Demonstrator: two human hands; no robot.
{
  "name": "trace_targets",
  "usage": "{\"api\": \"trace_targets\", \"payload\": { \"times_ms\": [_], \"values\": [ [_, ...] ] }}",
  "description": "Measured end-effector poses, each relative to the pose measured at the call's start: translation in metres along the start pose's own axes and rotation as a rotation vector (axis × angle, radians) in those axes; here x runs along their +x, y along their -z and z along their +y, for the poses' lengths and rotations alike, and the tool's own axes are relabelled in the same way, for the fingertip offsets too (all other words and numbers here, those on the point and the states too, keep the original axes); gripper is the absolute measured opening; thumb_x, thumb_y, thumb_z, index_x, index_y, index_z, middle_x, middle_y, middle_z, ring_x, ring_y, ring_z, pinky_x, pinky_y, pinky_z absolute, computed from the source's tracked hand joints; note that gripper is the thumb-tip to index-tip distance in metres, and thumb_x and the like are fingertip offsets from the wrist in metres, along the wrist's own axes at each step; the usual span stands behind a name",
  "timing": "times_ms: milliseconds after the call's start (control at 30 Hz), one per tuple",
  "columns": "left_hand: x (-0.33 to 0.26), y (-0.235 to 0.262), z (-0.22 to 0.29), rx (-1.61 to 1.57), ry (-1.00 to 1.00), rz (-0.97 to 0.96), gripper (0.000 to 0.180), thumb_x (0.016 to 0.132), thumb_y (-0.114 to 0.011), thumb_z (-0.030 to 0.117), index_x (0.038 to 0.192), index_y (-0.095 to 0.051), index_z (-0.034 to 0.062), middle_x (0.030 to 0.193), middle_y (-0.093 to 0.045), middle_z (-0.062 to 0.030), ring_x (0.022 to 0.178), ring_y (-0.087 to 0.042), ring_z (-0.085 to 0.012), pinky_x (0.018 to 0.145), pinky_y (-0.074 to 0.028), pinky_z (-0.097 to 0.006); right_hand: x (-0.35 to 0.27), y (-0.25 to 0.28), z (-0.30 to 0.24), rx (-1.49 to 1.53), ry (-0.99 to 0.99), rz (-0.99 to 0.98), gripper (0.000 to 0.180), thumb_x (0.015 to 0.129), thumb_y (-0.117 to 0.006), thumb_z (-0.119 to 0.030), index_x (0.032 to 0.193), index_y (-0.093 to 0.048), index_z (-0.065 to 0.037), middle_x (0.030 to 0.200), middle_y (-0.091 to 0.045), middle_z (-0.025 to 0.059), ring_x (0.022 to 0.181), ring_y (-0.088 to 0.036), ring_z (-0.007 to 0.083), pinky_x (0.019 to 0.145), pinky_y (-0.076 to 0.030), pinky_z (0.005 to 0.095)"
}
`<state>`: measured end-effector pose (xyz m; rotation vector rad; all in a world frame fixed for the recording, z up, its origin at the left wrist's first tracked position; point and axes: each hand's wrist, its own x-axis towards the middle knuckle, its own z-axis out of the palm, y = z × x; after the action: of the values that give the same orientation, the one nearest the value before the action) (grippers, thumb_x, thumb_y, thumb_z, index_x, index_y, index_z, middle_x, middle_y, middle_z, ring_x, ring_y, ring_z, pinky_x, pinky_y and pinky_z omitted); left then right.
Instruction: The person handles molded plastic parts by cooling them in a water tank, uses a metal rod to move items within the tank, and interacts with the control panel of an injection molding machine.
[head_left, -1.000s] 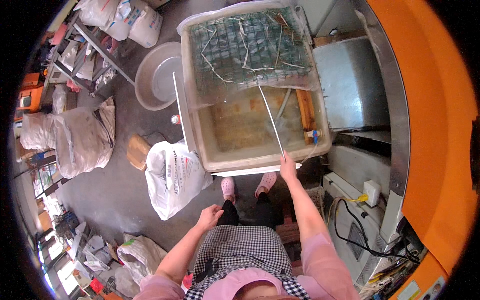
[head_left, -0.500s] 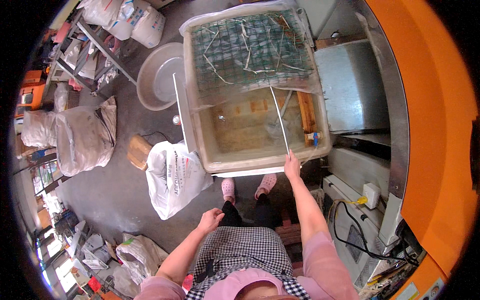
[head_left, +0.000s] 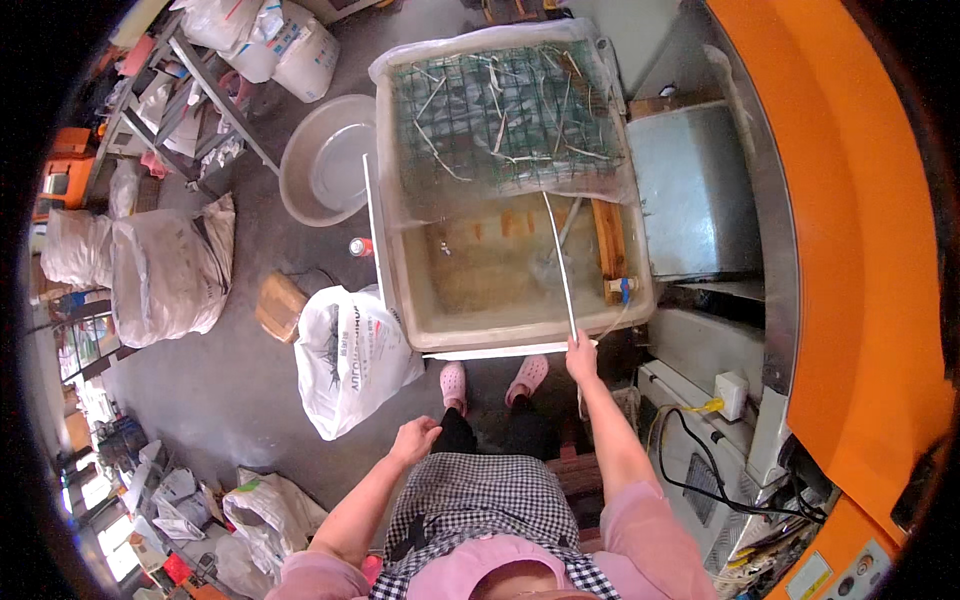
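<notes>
My right hand [head_left: 581, 360] is closed around the near end of a thin white rod [head_left: 563, 265]. The rod reaches away from me over a large pale plastic tub [head_left: 480, 336] of murky water. Its far tip meets the edge of a clear plastic sheet [head_left: 430, 212] spread over the tub's far half. On that sheet lies a green wire mesh [head_left: 450, 120] with pale strips on it. Beside my apron, my left hand [head_left: 415, 439] hangs with its fingers curled and nothing visible in them.
A wooden board [head_left: 609, 240] and a blue-handled valve [head_left: 623, 288] are inside the tub's right side. Left of it stand a round basin [head_left: 300, 165], a red can [head_left: 361, 247] and a white sack [head_left: 335, 400]. An orange machine [head_left: 850, 250] borders the right.
The whole view has shifted slightly, so the tub appears a little lower. My right hand has come slightly nearer to me, still holding the rod. My left hand is nearly unchanged.
</notes>
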<state>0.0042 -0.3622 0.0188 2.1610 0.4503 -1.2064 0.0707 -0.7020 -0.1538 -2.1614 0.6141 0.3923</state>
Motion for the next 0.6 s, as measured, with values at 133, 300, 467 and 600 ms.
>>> {"api": "trace_targets", "payload": {
  "times_ms": [133, 300, 467, 600],
  "values": [
    [-0.009, 0.001, 0.000, 0.062, -0.187, 0.021, 0.028, 0.079, -0.058, 0.027, 0.092, -0.059, 0.0017, 0.079, -0.063, -0.0159, 0.075, -0.062, -0.0279, 0.068, -0.048, -0.036, -0.040, 0.002, -0.006, 0.523, -0.228, -0.340, 0.016, 0.086, -0.044, -0.011, 0.098, -0.044, -0.001, 0.067, -0.056, 0.0104, 0.049, -0.054, 0.0158, 0.040, -0.039, 0.0247],
    [-0.037, 0.012, 0.067, -0.291, -0.057, -0.213, 0.044, 0.082, -0.054, 0.039, 0.108, -0.049, 0.0035, 0.082, -0.057, -0.0165, 0.074, -0.062, -0.0246, 0.064, -0.051, -0.037, -0.091, 0.006, -0.110, 0.890, -0.477, -0.535, 0.022, 0.089, -0.040, -0.013, 0.103, -0.039, 0.003, 0.078, -0.058, 0.0166, 0.058, -0.058, 0.0205, 0.051, -0.050, 0.0285],
    [-0.082, 0.038, 0.106, -0.834, 0.062, -0.364, 0.048, 0.086, -0.052, 0.032, 0.121, -0.033, 0.0064, 0.088, -0.050, -0.0131, 0.066, -0.061, -0.0259, 0.057, -0.054, -0.038, -0.125, -0.033, -0.179, 0.848, -0.368, -0.726, 0.026, 0.090, -0.041, -0.020, 0.097, -0.047, 0.004, 0.082, -0.060, 0.0162, 0.067, -0.060, 0.0242, 0.060, -0.050, 0.0338],
    [-0.059, 0.056, 0.057, -0.823, -0.102, -0.407, 0.036, 0.082, -0.045, -0.001, 0.116, -0.038, 0.0019, 0.070, -0.054, -0.0086, 0.054, -0.057, -0.0178, 0.044, -0.048, -0.029, -0.145, -0.059, -0.212, 0.737, -0.362, -0.787, 0.035, 0.090, -0.042, -0.030, 0.098, -0.051, 0.003, 0.079, -0.060, 0.0130, 0.069, -0.059, 0.0217, 0.060, -0.050, 0.0317]
  ]
}}
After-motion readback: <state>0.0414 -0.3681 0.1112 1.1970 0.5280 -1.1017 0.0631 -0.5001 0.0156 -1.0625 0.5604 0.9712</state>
